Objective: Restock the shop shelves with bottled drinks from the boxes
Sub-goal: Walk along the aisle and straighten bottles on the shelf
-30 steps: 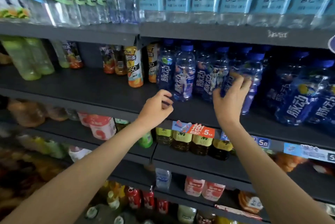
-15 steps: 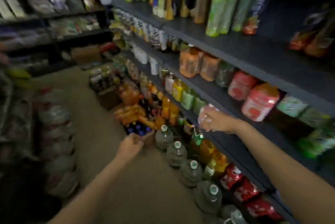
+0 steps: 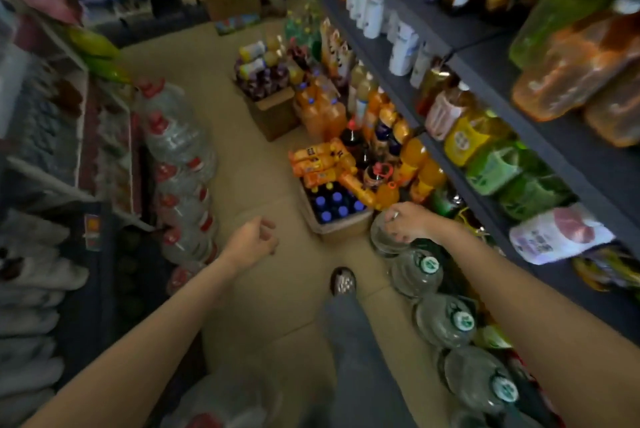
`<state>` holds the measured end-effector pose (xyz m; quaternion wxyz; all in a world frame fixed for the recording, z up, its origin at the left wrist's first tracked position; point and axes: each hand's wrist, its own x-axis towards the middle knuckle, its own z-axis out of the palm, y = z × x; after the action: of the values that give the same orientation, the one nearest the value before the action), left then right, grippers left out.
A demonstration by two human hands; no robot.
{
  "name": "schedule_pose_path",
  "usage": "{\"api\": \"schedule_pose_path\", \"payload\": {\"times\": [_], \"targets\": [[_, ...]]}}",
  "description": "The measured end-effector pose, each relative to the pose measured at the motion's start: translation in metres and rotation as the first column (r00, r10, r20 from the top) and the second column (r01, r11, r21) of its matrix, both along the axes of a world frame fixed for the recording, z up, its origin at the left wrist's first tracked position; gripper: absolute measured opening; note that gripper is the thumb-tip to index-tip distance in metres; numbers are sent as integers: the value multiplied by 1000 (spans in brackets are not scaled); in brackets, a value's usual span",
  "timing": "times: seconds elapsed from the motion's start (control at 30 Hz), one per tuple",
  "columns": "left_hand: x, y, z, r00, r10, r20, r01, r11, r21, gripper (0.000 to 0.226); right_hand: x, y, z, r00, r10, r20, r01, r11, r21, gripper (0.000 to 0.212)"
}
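I look down the aisle at the floor. A cardboard box (image 3: 341, 227) holds dark bottles with blue caps (image 3: 334, 203), and orange drink bottles (image 3: 320, 161) lie across its far end. My left hand (image 3: 252, 243) hangs over the bare floor left of that box, fingers loosely curled, holding nothing. My right hand (image 3: 408, 222) hovers just right of the box, above a big clear water jug (image 3: 382, 240); whether it touches the jug I cannot tell. It holds nothing I can see. The dark shelves (image 3: 491, 79) on the right carry many drinks.
A second open box (image 3: 273, 112) of bottles stands farther down the aisle. Large green-capped water jugs (image 3: 420, 270) line the floor at the right. Red-capped jugs (image 3: 173, 137) stack on the left beside another rack. My foot (image 3: 343, 280) is on the tan floor.
My view swung from the blue bottles on the shelf down to the aisle floor. Both hands left the shelf and dropped toward the box of blue-capped bottles.
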<state>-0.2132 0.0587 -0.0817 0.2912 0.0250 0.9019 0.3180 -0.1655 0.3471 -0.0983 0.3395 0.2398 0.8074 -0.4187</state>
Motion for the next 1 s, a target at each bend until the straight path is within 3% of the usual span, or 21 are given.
{"api": "schedule_pose_path", "payload": {"times": [0.13,0.27,0.5,0.57,0.7,0.83,0.9,1.0], "targets": [[-94,24,-43,998,20,59,-18,1000,-26,17,-92,22,-67,997,-68,24,68,998,-2,8],[-178,57,-106,996,39,83,-35,998,-52,16,-162,35,-141,997,-63,-36,67,991,115,6],[-263,118,-268,977,-177,116,188,978,-93,24,-229,28,-296,999,49,17,-51,991,124,6],[-273,127,-325,950,-290,115,307,935,-176,26,-244,21,-348,998,67,6,-67,982,175,28],[-278,132,-434,819,-553,152,571,763,-301,35,-251,7,-440,986,137,-93,-102,945,311,36],[-283,138,-511,705,-696,133,684,619,-384,51,-250,-13,-508,924,382,-17,-328,814,479,51],[-286,144,-538,638,-763,104,729,555,-400,55,-247,-19,-532,926,374,59,-344,765,544,54],[-289,156,-568,611,-780,136,741,504,-444,61,-238,-22,-554,940,335,64,-304,740,600,51]]}}
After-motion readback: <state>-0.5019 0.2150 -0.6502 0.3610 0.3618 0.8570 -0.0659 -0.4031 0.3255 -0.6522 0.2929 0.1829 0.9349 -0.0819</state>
